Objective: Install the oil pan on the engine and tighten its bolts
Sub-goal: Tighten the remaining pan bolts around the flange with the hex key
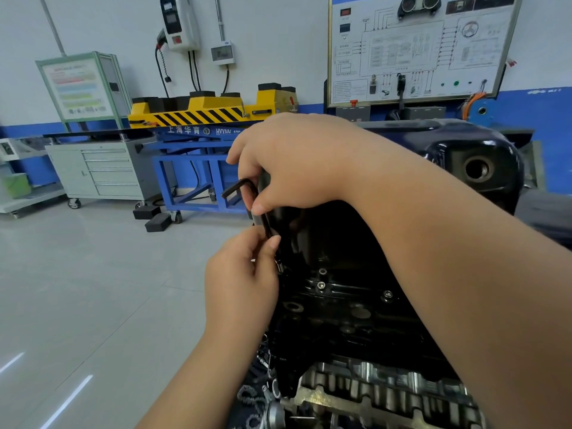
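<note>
1. Right hand (288, 168) grips the hex key (240, 186) at its bend.
2. Left hand (244, 274) pinches the key's shaft, just nearer.
3. Oil pan (448, 144) sits on the engine (356, 320), right of both hands.

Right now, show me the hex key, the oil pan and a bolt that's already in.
hex key (265, 226): head view, on the straight shaft, midway along.
oil pan (483, 144): head view, on the glossy black wall above the round hole.
bolt (322, 285): head view, on its shiny head.
</note>
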